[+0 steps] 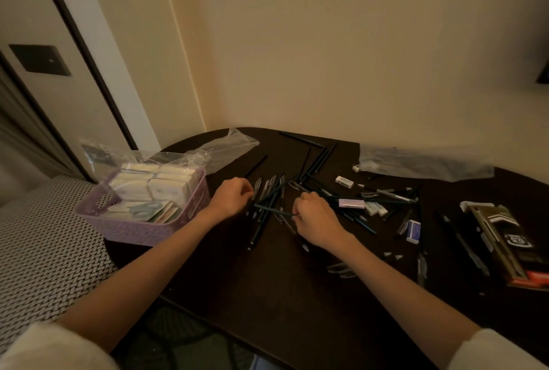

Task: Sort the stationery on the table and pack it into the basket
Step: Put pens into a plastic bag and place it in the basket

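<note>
Pens (269, 191) lying in a loose dark pile mid-worktop (267, 289), between both hands. Right hand (316, 221) pinching the end of a thin teal pencil (271, 210) lying across the pile, fingers curled. Left hand (233, 196) resting at the pile's left edge with fingers curled; whether its grip is holding a pen cannot be told. Erasers (344, 181) sitting scattered to the right. Purple basket (142, 230) standing at the worktop's left edge, holding white packets. Clear bags (424, 162) lying along the far side
</note>
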`<move>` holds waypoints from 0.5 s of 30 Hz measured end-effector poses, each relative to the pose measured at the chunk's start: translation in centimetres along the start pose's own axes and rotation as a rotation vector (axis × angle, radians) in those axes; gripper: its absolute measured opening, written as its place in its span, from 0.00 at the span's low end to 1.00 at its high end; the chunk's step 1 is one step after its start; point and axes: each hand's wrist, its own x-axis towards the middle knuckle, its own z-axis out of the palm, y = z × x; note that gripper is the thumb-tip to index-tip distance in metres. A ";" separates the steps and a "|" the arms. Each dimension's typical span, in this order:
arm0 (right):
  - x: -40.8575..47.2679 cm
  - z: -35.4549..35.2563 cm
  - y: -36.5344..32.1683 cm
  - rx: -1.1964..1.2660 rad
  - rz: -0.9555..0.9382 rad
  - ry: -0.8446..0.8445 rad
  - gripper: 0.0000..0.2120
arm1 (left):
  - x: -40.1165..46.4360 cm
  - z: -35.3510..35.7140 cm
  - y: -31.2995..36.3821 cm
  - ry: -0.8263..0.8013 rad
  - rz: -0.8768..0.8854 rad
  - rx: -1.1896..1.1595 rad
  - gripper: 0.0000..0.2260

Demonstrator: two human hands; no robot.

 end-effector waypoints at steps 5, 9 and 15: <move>-1.2 -1.8 0.4 0.458 0.328 0.176 0.01 | -0.6 1.3 0.8 -0.046 0.027 0.128 0.07; -1.3 -0.6 0.6 0.962 0.583 0.158 0.04 | -1.0 2.2 1.2 0.003 0.031 0.179 0.06; -1.4 0.0 -0.2 1.459 0.702 0.113 0.03 | -1.5 1.8 1.8 0.041 -0.020 0.112 0.05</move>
